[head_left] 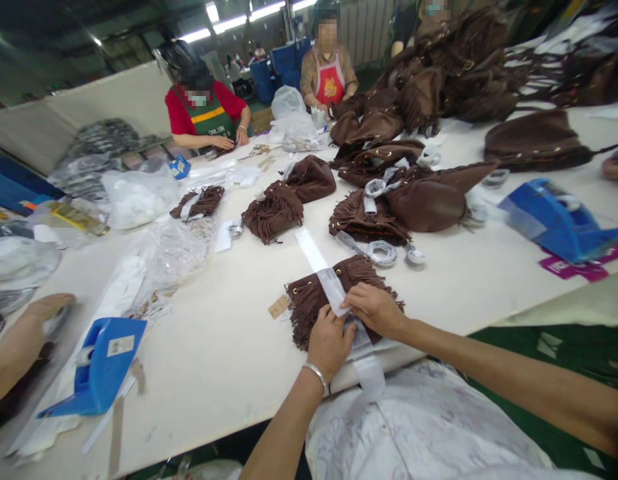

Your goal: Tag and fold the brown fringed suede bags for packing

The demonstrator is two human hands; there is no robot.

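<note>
A brown fringed bag (309, 300) with gold-coloured eyelets lies flat at the table's near edge. Across its middle runs a white translucent strip (330, 283), one end reaching over the table and the other hanging off the edge. My right hand (376, 310) pinches the strip at the bag's centre, fingers closed. Beside it, my left hand (331, 343), with a bracelet at the wrist, has bent fingers closed on the strip against the bag; the fingertips are partly hidden. A tan tag (279, 307) sticks out at the bag's left side.
Blue tape dispensers stand left (106, 367) and right (553, 220). More brown bags (273, 210) and a large brown pile (439, 73) lie farther back. Wrapped rolls (382, 253) sit beyond my bag. Two co-workers face me; another person's arm (19, 347) enters at left.
</note>
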